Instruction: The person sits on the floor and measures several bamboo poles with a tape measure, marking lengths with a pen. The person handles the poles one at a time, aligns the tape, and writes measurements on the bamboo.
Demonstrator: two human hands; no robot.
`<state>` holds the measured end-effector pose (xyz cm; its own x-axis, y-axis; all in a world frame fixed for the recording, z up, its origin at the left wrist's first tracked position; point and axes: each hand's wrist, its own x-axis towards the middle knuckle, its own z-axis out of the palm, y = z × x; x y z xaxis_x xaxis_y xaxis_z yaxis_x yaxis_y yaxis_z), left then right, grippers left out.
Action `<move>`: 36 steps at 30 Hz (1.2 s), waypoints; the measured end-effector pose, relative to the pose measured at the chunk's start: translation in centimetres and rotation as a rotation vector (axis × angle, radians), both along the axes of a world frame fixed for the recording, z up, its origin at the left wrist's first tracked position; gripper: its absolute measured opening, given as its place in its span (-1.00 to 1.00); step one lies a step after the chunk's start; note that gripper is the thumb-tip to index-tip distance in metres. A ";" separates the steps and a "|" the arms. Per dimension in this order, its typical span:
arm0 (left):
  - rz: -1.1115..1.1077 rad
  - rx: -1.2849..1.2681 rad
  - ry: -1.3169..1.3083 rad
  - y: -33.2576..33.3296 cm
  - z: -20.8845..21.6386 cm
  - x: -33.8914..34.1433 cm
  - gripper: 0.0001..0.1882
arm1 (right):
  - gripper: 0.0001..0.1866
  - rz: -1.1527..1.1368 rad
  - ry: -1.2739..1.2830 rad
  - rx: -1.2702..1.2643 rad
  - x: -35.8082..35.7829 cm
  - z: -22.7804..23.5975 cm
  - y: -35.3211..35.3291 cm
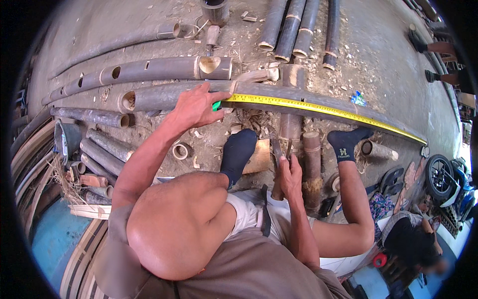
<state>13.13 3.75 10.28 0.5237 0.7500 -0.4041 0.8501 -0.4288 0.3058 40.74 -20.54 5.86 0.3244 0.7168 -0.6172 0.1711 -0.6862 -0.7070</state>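
Note:
My left hand lies over a long grey-brown bamboo pole, its index finger stretched along the pole and the thumb apart. A bit of a green tape measure shows under the palm. The yellow tape runs out to the right along the pole, as far as its right end. Lower down, between my legs, my right hand is closed round a wooden-handled tool with a dark, narrow upper part. A thin stick-like piece also stands up at these fingers; whether it is held cannot be told.
A bamboo tube with cut holes lies beyond the pole; several bamboo lengths lie at the top. Short pieces and a grey bucket are at left. Wood chips litter the floor. Another person sits at lower right, near a wheel.

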 end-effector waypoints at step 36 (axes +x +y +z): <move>-0.113 -0.067 0.065 1.6 -0.1 0.3 -0.38 | -0.64 0.321 -0.324 0.141 -9.8 0.4 13.7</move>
